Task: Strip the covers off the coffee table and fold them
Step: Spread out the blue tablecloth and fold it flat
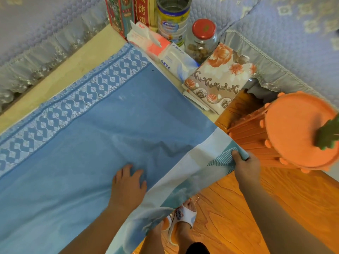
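A blue cover (95, 136) with a white geometric border band lies spread over the coffee table (77, 65). My left hand (128, 184) rests on the blue cloth near its front edge, fingers spread and slightly bent. My right hand (245, 165) grips the corner of a pale blue and white printed cloth (185, 180) that hangs off the table's front right corner. A folded floral cloth (218, 77) in brown and orange lies at the table's far right end.
Two tissue packs (161, 50), a red-lidded glass jar (201, 41), a yellow and white tin (172, 21) and red boxes (128, 13) crowd the far end. An orange carrot-shaped stool (286, 134) stands right of the table. Quilted sofa covers (293, 33) surround it.
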The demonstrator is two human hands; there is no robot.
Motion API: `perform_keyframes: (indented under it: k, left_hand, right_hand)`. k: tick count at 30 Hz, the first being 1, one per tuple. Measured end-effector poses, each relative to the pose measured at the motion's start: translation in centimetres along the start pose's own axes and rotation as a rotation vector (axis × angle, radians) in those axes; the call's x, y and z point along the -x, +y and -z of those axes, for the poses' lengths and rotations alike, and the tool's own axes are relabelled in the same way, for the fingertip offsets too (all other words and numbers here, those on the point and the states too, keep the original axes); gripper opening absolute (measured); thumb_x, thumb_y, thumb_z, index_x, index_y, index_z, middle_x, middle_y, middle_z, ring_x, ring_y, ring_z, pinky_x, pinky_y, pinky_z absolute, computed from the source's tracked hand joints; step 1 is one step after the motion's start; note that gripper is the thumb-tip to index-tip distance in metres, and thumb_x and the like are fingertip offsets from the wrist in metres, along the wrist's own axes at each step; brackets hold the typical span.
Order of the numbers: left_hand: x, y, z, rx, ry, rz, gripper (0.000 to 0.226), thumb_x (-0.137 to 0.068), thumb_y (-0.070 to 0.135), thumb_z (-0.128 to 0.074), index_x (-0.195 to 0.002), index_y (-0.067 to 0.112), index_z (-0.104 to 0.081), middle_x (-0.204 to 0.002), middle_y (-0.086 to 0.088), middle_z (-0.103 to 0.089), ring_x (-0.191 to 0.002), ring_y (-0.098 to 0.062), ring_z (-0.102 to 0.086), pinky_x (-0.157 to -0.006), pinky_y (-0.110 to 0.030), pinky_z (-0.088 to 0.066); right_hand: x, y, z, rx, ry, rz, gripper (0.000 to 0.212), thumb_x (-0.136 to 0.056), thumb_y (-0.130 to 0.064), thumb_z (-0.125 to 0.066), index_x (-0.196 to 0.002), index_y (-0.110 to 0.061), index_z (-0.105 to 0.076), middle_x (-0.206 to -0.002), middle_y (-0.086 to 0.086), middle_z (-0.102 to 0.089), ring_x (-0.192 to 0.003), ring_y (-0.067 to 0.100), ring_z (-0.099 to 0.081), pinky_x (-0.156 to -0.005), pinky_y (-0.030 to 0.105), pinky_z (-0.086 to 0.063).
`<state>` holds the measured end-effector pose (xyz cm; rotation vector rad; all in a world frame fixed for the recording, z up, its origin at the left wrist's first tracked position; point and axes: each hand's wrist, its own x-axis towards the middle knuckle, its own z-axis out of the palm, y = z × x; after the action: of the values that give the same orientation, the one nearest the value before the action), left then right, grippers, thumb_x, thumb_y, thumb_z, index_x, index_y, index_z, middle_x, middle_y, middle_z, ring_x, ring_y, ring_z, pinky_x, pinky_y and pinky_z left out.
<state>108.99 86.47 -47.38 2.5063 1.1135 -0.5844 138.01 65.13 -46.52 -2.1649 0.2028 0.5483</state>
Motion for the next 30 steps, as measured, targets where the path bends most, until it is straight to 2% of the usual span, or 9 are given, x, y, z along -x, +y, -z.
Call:
perform_keyframes:
  k: [4,8,11,16,19,23,25,27,30]
  left_hand:
    - [-6.8,5.0,6.1,0.208,0.174,-0.349,0.068,-0.082,0.02,-0.075,-0.146,0.015,-0.051,-0.15,-0.017,-0.045,-0.135,-0.041,-0.045,-0.111,-0.051,-0.042]
    - [-12.8,13.7,12.8,-0.082,0.075,-0.826,0.096,-0.086,0.008,-0.06,-0.162,0.031,-0.006,-0.17,-0.002,-0.006,-0.156,-0.027,-0.001,-0.124,-0.044,-0.01]
    - [-16.8,17.8,16.1,-0.402,-0.045,-1.046,0.093,-0.083,0.009,-0.063,-0.16,0.032,-0.016,-0.162,0.0,-0.033,-0.152,-0.024,-0.022,-0.123,-0.046,-0.013]
    - [-23.0,13.7,18.8,-0.794,-0.316,-0.623,0.028,-0.084,0.027,-0.06,-0.111,0.025,-0.069,-0.105,0.002,-0.068,-0.102,-0.026,-0.065,-0.097,-0.038,-0.051]
    - [-24.4,7.8,20.3,-0.911,-0.155,-0.6,0.022,-0.09,0.019,-0.056,-0.104,0.024,-0.071,-0.108,0.002,-0.07,-0.108,-0.023,-0.059,-0.102,-0.035,-0.035]
    - [-22.7,1.9,22.5,-0.399,0.21,-0.687,0.01,-0.09,0.008,-0.051,-0.083,0.014,-0.055,-0.076,-0.01,-0.065,-0.083,-0.035,-0.063,-0.112,-0.041,-0.034]
    - [-19.8,-0.7,25.0,-0.361,0.345,-0.686,0.012,-0.093,0.014,-0.044,-0.085,0.012,-0.053,-0.069,-0.014,-0.061,-0.068,-0.039,-0.061,-0.083,-0.048,-0.054]
    - [-17.0,-3.4,28.7,-0.468,0.368,-0.718,0.016,-0.088,0.021,-0.045,-0.09,0.011,-0.057,-0.072,-0.013,-0.063,-0.053,-0.038,-0.058,-0.051,-0.04,-0.048]
    - [-14.6,-5.8,35.0,-0.691,0.347,-0.645,0.016,-0.084,0.018,-0.06,-0.1,0.014,-0.058,-0.082,-0.012,-0.063,-0.054,-0.036,-0.063,-0.049,-0.037,-0.046]
  right_hand:
    - [3.8,-0.9,1.8,0.337,0.063,0.495,0.014,-0.097,-0.011,-0.062,-0.083,-0.013,-0.061,-0.063,0.0,-0.052,-0.056,0.02,-0.045,-0.051,0.032,-0.027]
    - [8.0,-1.5,3.8,0.434,0.108,0.693,0.016,-0.086,-0.011,-0.053,-0.094,-0.01,-0.067,-0.075,0.003,-0.059,-0.066,0.018,-0.047,-0.054,0.026,-0.025]
    - [9.7,-1.4,4.8,0.49,0.076,0.743,0.026,-0.079,-0.016,-0.046,-0.092,-0.011,-0.068,-0.08,0.002,-0.062,-0.072,0.018,-0.051,-0.057,0.025,-0.027]
    - [9.5,-1.8,5.8,0.258,0.171,0.497,0.017,-0.091,-0.006,-0.059,-0.093,-0.019,-0.07,-0.079,-0.009,-0.066,-0.068,0.011,-0.057,-0.056,0.025,-0.036]
    - [8.8,-2.3,5.0,0.064,0.18,0.295,0.02,-0.093,-0.008,-0.066,-0.084,-0.026,-0.067,-0.08,-0.011,-0.067,-0.073,0.006,-0.058,-0.059,0.027,-0.04]
    - [7.4,-2.7,3.4,0.114,0.178,0.119,0.014,-0.097,-0.019,-0.063,-0.084,-0.02,-0.062,-0.071,-0.002,-0.061,-0.068,0.025,-0.054,-0.056,0.035,-0.034]
    - [6.6,-3.8,2.5,0.124,0.147,0.086,0.011,-0.098,-0.02,-0.062,-0.088,-0.015,-0.062,-0.073,0.0,-0.06,-0.071,0.031,-0.053,-0.055,0.033,-0.032]
    - [5.7,-5.7,1.2,0.099,0.09,0.064,0.014,-0.098,-0.021,-0.062,-0.091,-0.009,-0.063,-0.078,0.008,-0.062,-0.074,0.034,-0.054,-0.056,0.034,-0.032]
    - [4.0,-10.1,-1.2,0.082,-0.003,0.118,0.023,-0.098,-0.019,-0.063,-0.085,0.0,-0.059,-0.079,0.025,-0.058,-0.07,0.034,-0.049,-0.059,0.04,-0.032]
